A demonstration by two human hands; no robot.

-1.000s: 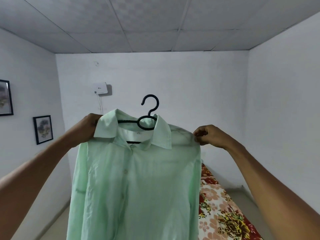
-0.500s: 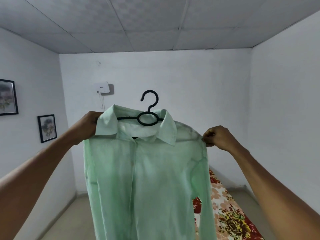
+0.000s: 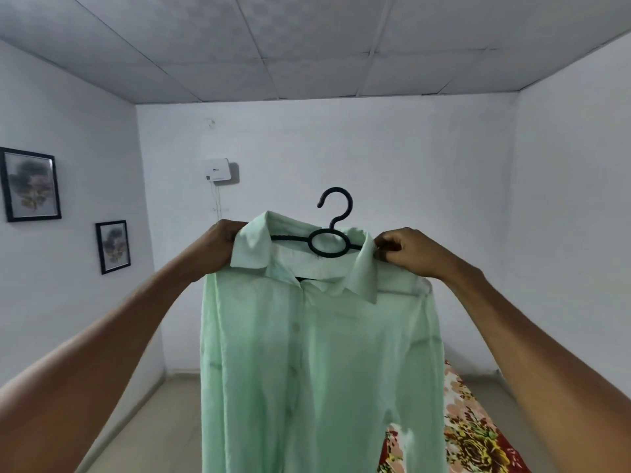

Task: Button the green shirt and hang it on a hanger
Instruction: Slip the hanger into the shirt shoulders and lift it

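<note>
Holding green shirt [image 3: 321, 363] on hanger [image 3: 329, 238], left hand [image 3: 218, 249] gripping shoulder, right hand [image 3: 406, 252] pinching collar.

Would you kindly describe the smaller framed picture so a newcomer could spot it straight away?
Look at the left wall, which carries two dark-framed pictures. The smaller framed picture hangs lower and nearer the room's far corner than the larger picture. It is the narrower, upright one, just left of the left hand.

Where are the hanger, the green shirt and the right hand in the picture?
hanger [image 3: 336, 203]: head view, on the black hook above the collar.
green shirt [image 3: 327, 363]: head view, on the front panel below the collar.
right hand [image 3: 408, 252]: head view, on the back of the hand.
</note>
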